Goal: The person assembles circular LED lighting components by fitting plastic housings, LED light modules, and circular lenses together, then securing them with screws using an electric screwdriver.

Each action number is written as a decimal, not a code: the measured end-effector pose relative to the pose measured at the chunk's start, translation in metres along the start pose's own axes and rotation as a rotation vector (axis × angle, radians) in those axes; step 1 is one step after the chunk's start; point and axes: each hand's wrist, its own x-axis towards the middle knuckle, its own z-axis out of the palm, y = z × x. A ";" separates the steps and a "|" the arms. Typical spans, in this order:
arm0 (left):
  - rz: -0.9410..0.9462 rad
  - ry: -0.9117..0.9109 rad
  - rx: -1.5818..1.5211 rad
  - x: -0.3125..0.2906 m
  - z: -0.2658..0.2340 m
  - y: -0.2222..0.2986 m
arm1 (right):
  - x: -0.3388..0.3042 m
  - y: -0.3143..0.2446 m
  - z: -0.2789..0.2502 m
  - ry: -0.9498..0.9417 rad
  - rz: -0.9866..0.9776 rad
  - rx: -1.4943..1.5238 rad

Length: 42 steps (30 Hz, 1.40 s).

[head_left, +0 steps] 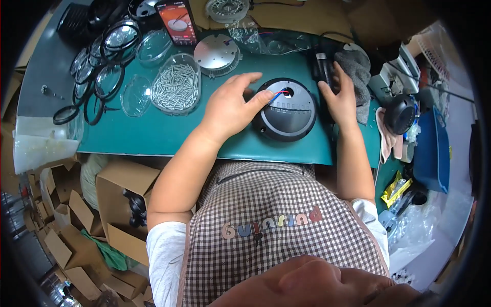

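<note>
A round black housing (289,120) lies on the green mat in front of me, with red and blue wires (279,95) coming out of a hole in its top. My left hand (232,105) is at its left side, fingers stretched apart and the thumb touching the housing beside the wires. To the right of the housing, my right hand (341,100) has thumb and fingers around a black cylindrical tool (322,67); its exact kind is unclear. A grey cloth (354,69) lies just beyond that hand.
A clear dish of screws (176,84), a silver disc (217,52) and a lit phone (176,23) stand at the far left-centre. Black rings (108,82) and clear lenses (137,96) cover the left. A blue bin (432,151) stands right; cardboard boxes (123,189) lie below left.
</note>
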 end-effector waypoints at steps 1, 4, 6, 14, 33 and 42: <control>-0.050 -0.011 -0.016 -0.001 -0.002 0.000 | -0.004 -0.010 -0.003 0.062 -0.136 -0.110; -0.104 -0.094 0.050 0.002 -0.004 -0.008 | -0.028 -0.032 -0.013 -0.006 -0.162 0.196; -0.108 -0.169 0.130 0.003 -0.001 -0.012 | -0.050 -0.032 -0.003 -0.124 0.001 0.514; -0.162 -0.076 0.087 -0.006 0.024 -0.009 | -0.070 -0.058 0.027 -0.084 0.081 0.666; 0.387 0.160 -0.542 -0.088 -0.016 -0.050 | -0.077 -0.111 0.027 -0.550 -0.389 0.781; 0.014 1.067 -0.403 -0.215 -0.089 -0.120 | -0.069 -0.122 0.032 -0.585 -0.473 0.667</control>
